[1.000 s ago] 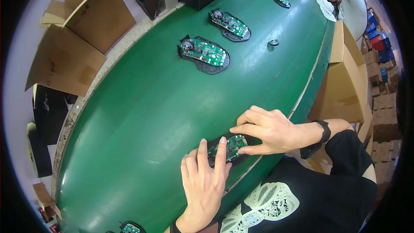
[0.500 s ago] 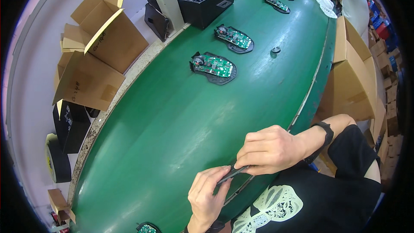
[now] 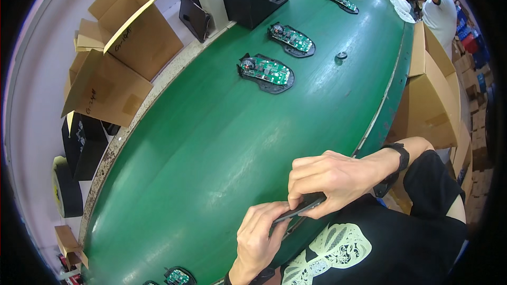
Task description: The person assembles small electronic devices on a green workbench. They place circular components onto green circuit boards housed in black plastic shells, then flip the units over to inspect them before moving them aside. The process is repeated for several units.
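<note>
A thin black plastic part, seen nearly edge-on, is held between my two hands above the near edge of the green belt. My left hand pinches its left end between fingers and thumb. Closed over its other end is my right hand, with bent fingers on top and the thumb underneath. Which kind of part it is cannot be made out. Farther up the belt lie two black mouse bases with green circuit boards and wheels. A small dark wheel rests to their right.
More board-fitted bases line the far belt, near another person. At the lower edge sits another circuit board. A black bin of wheels and cardboard boxes stand left; an open carton is right.
My right fingers have shifted along the black part, and more of it shows beneath them. The bases on the belt appear slightly higher and farther right, and another enters at the lower edge.
</note>
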Available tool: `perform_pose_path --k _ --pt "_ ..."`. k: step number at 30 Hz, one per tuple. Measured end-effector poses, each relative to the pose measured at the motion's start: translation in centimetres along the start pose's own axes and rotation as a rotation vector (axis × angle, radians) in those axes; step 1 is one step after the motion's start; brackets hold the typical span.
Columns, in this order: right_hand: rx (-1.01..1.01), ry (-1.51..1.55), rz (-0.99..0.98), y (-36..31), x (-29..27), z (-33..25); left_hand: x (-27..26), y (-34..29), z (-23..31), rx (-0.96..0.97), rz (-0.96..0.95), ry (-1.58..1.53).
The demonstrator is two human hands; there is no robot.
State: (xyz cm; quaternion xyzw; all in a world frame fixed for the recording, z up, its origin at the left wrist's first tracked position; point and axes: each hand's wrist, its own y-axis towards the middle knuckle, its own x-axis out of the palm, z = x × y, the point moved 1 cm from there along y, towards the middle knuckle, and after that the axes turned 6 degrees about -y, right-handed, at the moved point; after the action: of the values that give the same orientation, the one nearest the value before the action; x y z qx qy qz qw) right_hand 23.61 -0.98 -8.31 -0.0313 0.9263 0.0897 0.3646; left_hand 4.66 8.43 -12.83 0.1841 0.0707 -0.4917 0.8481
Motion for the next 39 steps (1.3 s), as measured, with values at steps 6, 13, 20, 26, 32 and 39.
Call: perform_pose_path --k 6,13,20,26,32,39 --pt "0.023 0.002 -0.048 0.6 0.2 -0.2 -0.2 -0.3 -0.3 -0.031 -0.004 -0.029" --pt "-0.018 -0.09 -0.013 0.5 0.9 0.0 -0.6 -0.8 -0.9 -0.054 0.012 -0.013" --pt "-0.018 -0.153 0.023 0.5 1.6 -0.3 -0.9 -0.9 -1.0 -0.054 0.055 0.017" --pt "0.008 -0.1 0.034 1.0 2.3 0.1 -1.5 -1.5 -1.7 -0.117 0.044 0.015" --pt "0.329 0.16 0.056 2.1 2.1 1.3 -2.1 -1.2 -2.8 -0.382 0.19 -0.562" --pt "0.19 -0.338 0.255 2.3 -0.8 1.3 -4.0 1.1 -6.0 -0.457 0.233 -0.636"
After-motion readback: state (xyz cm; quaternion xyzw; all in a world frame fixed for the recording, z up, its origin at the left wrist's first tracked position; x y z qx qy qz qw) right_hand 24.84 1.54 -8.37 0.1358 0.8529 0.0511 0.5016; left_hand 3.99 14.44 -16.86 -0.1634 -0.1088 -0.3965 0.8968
